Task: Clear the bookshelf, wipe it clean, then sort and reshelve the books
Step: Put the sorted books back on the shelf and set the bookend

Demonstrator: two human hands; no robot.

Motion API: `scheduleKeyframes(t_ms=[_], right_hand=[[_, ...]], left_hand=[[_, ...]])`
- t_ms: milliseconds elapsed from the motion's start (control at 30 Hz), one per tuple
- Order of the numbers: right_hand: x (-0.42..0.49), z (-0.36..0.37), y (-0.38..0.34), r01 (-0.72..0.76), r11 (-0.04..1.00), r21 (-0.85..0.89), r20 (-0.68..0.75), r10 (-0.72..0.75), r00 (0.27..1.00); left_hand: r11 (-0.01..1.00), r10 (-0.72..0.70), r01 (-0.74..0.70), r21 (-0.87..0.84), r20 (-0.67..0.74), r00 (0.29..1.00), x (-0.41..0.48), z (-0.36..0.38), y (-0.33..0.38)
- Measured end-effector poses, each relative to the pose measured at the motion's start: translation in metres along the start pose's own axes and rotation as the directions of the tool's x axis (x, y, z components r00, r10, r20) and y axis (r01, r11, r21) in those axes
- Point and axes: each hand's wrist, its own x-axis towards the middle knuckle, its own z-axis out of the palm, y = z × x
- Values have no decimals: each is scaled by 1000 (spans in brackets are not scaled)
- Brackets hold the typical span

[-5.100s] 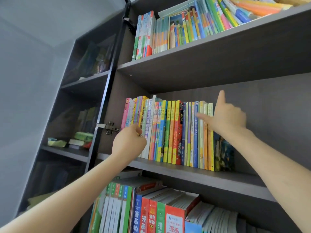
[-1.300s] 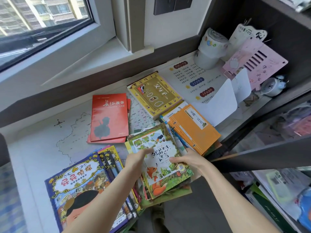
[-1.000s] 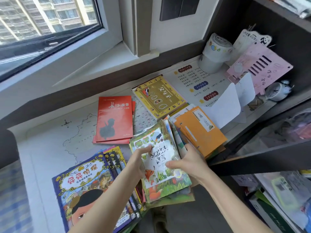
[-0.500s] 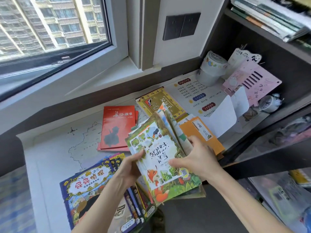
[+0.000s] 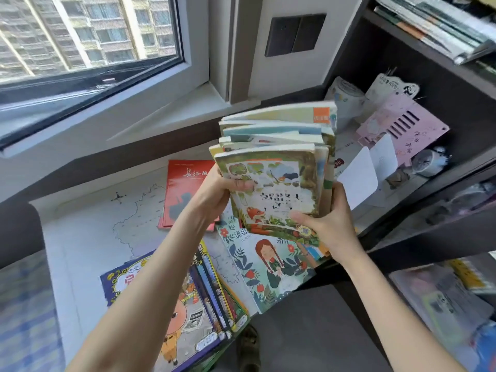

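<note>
A thick stack of picture books point(image 5: 279, 167) is lifted above the desk, front cover green with a fox. My left hand point(image 5: 214, 194) grips its left edge, thumb on the cover. My right hand point(image 5: 327, 224) grips its lower right corner from beneath. Under the stack on the desk lies a teal book with a red-haired girl point(image 5: 265, 267). A red book point(image 5: 185, 189) lies behind my left wrist. A fanned pile with a blue-bordered cartoon cover point(image 5: 204, 302) sits at the desk's front edge.
The white desk top point(image 5: 88, 237) carries a printed map and meets a window sill behind. At right a dark bookshelf point(image 5: 429, 232) holds a pink board point(image 5: 402, 124), white cards point(image 5: 359, 178), a small clock point(image 5: 429, 159) and a tape roll point(image 5: 346, 98). More books lie on an upper shelf point(image 5: 440, 20).
Earlier my hands were at a shelf of upright books. Since then they have gathered the fox-cover stack on the desk and raised it upright off the surface, uncovering the teal book beneath.
</note>
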Motion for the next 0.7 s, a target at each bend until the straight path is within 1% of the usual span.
scheduleKeyframes(t_ms=[100, 167, 233, 267, 333, 400, 467, 533, 567, 633, 700], right_hand=[[-11, 11, 24, -93, 994, 57, 57, 90, 994], [-22, 17, 42, -210, 974, 83, 100, 201, 974], [-34, 19, 55, -332, 936, 115, 115, 319, 941], [-38, 18, 61, -375, 918, 132, 108, 363, 925], [-40, 17, 68, -395, 901, 181, 98, 383, 919], [-37, 15, 69, -349, 921, 174, 77, 340, 937], [-31, 11, 66, -284, 952, 116, 53, 279, 959], [-22, 4, 55, -211, 974, 85, 82, 204, 975], [-15, 0, 51, -192, 978, 84, 105, 183, 977], [1, -4, 42, -210, 974, 91, 156, 194, 969], [18, 1, 39, -271, 962, 31, 224, 258, 940]], left_hand=[[991, -55, 57, 119, -20, 998, -14, -7, -25], [968, -111, 112, 225, -18, 994, -28, -7, -43], [931, -158, 137, 338, 37, 987, -38, -3, -56], [912, -163, 124, 390, 69, 984, -41, 0, -61], [877, -121, 75, 474, 67, 990, -40, 6, -66], [846, -84, 75, 528, -6, 996, -38, 9, -72], [839, -64, 108, 533, -100, 993, -39, 13, -74], [870, -64, 148, 470, -191, 979, -42, 20, -75], [894, -80, 176, 411, -241, 967, -45, 25, -76], [921, -163, 267, 284, -340, 926, -48, 35, -84], [897, -279, 398, 192, -452, 847, -51, 42, -100]])
